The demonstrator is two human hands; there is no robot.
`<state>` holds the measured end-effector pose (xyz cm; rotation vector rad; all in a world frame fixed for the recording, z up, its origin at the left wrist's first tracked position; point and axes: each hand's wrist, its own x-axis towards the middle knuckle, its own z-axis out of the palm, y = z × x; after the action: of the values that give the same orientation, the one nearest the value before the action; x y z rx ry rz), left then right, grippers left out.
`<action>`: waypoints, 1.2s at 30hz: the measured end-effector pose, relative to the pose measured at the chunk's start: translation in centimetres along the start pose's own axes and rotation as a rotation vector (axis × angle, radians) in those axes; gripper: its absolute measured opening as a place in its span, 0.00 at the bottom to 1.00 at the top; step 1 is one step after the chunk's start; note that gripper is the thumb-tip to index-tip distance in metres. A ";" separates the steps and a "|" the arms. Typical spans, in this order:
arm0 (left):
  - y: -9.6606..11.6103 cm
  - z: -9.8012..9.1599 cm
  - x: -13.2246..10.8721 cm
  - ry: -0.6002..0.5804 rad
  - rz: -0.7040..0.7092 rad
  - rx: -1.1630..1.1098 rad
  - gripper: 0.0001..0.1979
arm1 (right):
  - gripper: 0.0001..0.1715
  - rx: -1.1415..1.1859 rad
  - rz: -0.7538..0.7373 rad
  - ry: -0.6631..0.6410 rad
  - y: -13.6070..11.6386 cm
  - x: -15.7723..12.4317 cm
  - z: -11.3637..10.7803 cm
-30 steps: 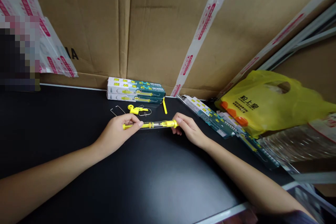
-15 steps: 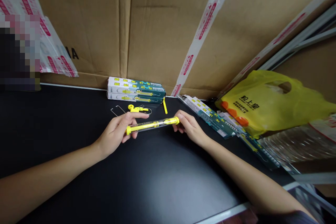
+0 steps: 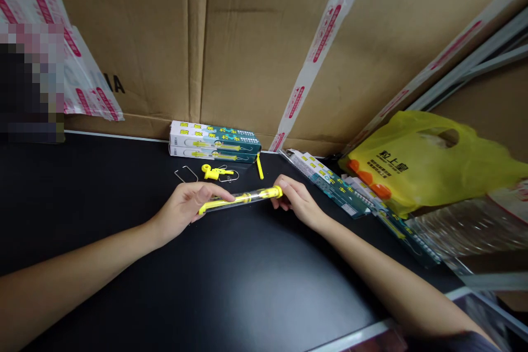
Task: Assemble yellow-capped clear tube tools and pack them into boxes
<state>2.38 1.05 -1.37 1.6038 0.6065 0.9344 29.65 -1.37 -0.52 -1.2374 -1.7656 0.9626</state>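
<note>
A clear tube spring scale (image 3: 256, 195) with yellow ends and yellow parts inside lies level between my two hands, above the black table. My left hand (image 3: 183, 206) grips its left end, the index finger stretched along the tube and the other fingers partly hidden beneath. At the other end, my right hand (image 3: 295, 196) pinches the yellow cap. Just behind the tube lie a yellow ring-topped piece (image 3: 212, 171) with a wire hook and small spring beside it, a bent metal wire (image 3: 185, 174) and a short yellow stick (image 3: 259, 166).
Two stacked printed boxes (image 3: 214, 143) stand against the cardboard wall (image 3: 256, 55). More printed boxes (image 3: 330, 181) lie to the right. Beyond them sit a yellow plastic bag (image 3: 429, 159) with orange items and a clear ribbed plastic stack (image 3: 462, 228). The black table's metal edge (image 3: 350, 338) runs along the front.
My left index finger has come down onto the tube, and the left hand has turned slightly over its end. My right hand keeps its hold on the cap.
</note>
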 end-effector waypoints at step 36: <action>1.1 -0.8 0.9 0.187 -0.300 -0.671 0.15 | 0.18 0.098 0.053 -0.003 0.1 0.4 -0.2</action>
<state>2.18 1.97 -0.06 0.8101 0.5624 0.9354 29.75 -0.91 -0.44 -1.2259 -1.6750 1.0686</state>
